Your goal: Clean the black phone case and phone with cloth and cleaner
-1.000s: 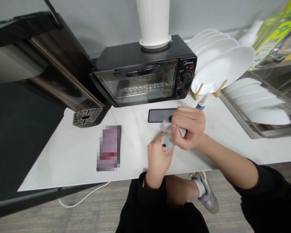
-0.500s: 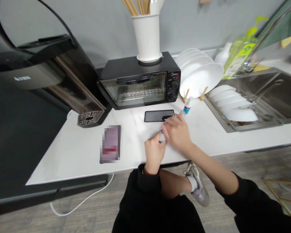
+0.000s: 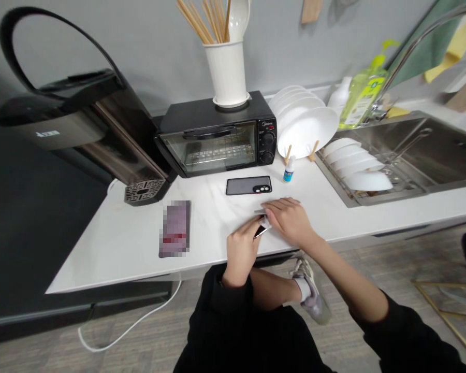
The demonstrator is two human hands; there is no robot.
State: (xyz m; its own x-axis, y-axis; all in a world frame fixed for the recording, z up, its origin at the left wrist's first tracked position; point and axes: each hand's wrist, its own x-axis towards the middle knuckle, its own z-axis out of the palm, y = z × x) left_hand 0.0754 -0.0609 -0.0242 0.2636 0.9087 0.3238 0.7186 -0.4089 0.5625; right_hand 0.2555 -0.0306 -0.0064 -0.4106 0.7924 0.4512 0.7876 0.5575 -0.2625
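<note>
My left hand point(image 3: 241, 249) is closed around a phone point(image 3: 260, 231), of which a dark face and a bright edge show near the counter's front. My right hand point(image 3: 290, 220) lies over the phone's far end and presses a thin greyish-white cloth point(image 3: 266, 223) against it. Most of the cloth and the phone are hidden by my fingers. Just beyond the hands, a black-rimmed phone case point(image 3: 242, 186) with camera cut-outs lies flat. Beside it stands a small white spray bottle point(image 3: 289, 170) with a blue label.
To the left lies a flat purple item point(image 3: 175, 228), blurred out. A toaster oven point(image 3: 217, 142) stands behind, with a white utensil holder point(image 3: 227, 72) on top. A drinks machine point(image 3: 112, 129) is at left; racked plates point(image 3: 306, 129) and a sink point(image 3: 442, 155) are at right.
My right hand has moved down and away from the spray bottle, uncovering the case's camera end. More of the phone's edge shows at my left hand. The camera view has shifted somewhat.
</note>
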